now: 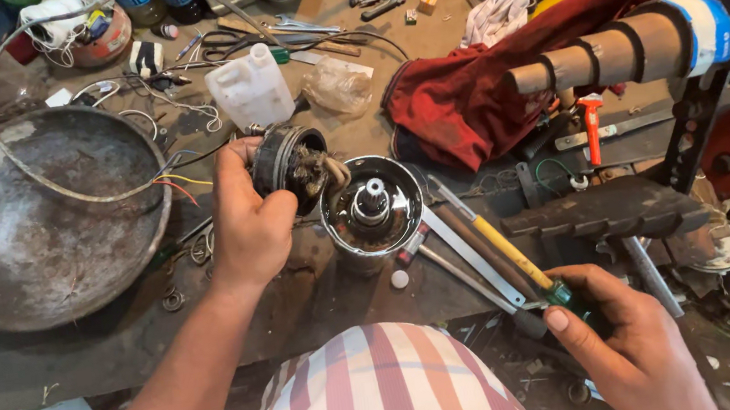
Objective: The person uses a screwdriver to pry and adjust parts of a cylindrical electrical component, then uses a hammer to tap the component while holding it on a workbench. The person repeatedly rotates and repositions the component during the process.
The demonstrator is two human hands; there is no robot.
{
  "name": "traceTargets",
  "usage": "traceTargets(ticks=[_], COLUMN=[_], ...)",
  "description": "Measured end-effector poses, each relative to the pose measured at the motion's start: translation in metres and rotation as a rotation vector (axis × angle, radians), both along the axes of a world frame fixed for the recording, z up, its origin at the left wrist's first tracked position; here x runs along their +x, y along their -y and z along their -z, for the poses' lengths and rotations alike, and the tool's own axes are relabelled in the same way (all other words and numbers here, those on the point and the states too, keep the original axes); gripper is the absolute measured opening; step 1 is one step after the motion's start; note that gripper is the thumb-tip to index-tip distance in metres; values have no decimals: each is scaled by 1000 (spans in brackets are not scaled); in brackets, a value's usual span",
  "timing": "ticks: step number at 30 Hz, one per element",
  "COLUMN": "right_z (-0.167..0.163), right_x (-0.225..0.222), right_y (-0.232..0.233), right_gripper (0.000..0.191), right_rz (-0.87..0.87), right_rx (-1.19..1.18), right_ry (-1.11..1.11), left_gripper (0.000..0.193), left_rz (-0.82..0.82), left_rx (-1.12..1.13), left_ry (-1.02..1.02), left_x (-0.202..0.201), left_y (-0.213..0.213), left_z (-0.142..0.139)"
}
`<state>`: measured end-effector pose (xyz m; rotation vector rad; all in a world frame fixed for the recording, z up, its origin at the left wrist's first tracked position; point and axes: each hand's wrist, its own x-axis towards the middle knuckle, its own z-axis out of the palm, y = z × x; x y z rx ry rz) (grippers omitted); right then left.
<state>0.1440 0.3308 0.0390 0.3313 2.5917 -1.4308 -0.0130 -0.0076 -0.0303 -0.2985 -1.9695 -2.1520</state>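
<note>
My left hand (246, 220) grips a dark round motor winding (287, 163) with frayed wires, held tilted just left of a shiny metal motor housing (372, 206) with a central shaft. Coloured wires (184, 182) run from the winding toward the left. My right hand (626, 340) is closed on the green handle of a screwdriver (506, 253) with a yellow shank, whose tip points up toward the housing. Other long metal tools (472, 261) lie beside the screwdriver.
A large rusty round pan (28, 225) sits at left. A white plastic bottle (249, 88), scissors, pliers and loose wires litter the far bench. A red cloth (497, 80) drapes at right under a brown roller (640, 45) on a stand. Washers lie near the pan.
</note>
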Motion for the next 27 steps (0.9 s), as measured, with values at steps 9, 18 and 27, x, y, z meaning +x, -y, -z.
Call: traceTargets(ticks=[9, 18, 27], right_z=[-14, -26, -25], right_x=[2, -9, -22], right_y=[33, 67, 84], right_gripper=[45, 47, 52], right_rz=[-214, -294, -281], right_rx=[189, 289, 486], right_ry=[-160, -296, -462], left_gripper=[45, 47, 45], left_rz=[-154, -124, -61], left_rx=[-383, -437, -450], left_ry=[54, 108, 198], left_x=[12, 11, 10], left_y=[10, 14, 20], left_z=[-28, -40, -52])
